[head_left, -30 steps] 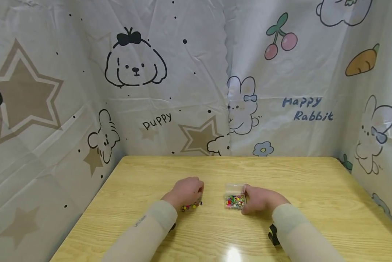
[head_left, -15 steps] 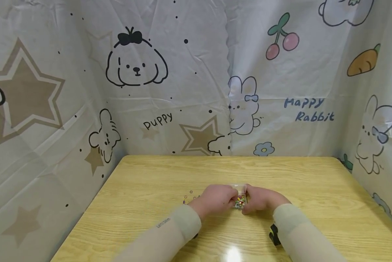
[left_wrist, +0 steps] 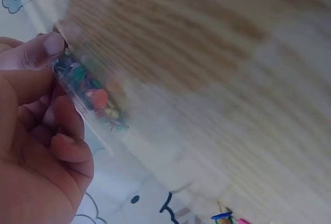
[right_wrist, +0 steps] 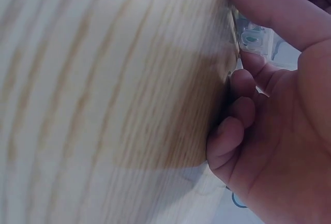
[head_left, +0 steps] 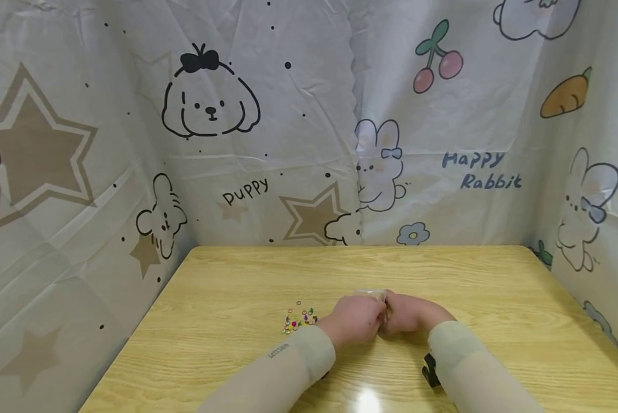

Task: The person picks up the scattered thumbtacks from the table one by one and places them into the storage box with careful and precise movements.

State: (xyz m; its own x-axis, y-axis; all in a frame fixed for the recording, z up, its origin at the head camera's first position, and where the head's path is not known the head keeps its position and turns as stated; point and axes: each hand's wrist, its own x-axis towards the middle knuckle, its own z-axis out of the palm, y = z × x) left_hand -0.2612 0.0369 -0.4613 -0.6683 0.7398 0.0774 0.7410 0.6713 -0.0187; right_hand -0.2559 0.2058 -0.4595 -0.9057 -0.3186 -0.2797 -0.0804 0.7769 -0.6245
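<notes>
A small clear plastic box [left_wrist: 95, 99] with colourful thumbtacks in it stands on the wooden table. Its raised lid [head_left: 372, 293] shows just behind my hands in the head view. My right hand [head_left: 411, 314] grips the box's right side between thumb and fingers. My left hand [head_left: 356, 319] is over the box, against the right hand's fingertips, with its fingers curled. Whether its fingertips hold a thumbtack is hidden. From the right wrist, a corner of the box [right_wrist: 257, 40] shows beside my thumb. Several loose thumbtacks [head_left: 299, 322] lie scattered left of my left hand.
The table [head_left: 226, 281] has a light wood grain. Printed curtains [head_left: 267, 160] hang along its back and both sides. A black strap piece [head_left: 430, 370] sits under the right cuff.
My left hand has moved right, from above the loose thumbtacks to the box, and now meets the right hand. The scattered thumbtacks have come into view. My right hand stays on the box.
</notes>
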